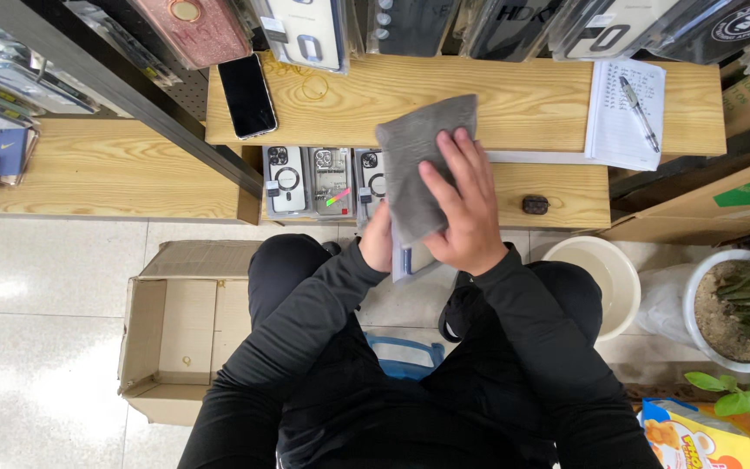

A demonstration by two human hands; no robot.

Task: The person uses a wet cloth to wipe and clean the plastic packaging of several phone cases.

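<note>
My right hand (464, 205) presses a grey cloth (418, 156) flat against a clear packaged phone case (410, 259). My left hand (378, 241) grips that case from below; most of it is hidden under the cloth. Both hands are held in front of my lap, above the lower wooden shelf (566, 187). On that shelf, just left of my hands, stand several more packaged phone cases (310, 180).
A black phone (247, 95), a notepad with a pen (627, 108) and a ring lie on the upper shelf. A small dark object (535, 205) sits on the lower shelf. An open cardboard box (180, 330), a white bucket (601, 269) and a potted plant (735, 313) stand on the floor.
</note>
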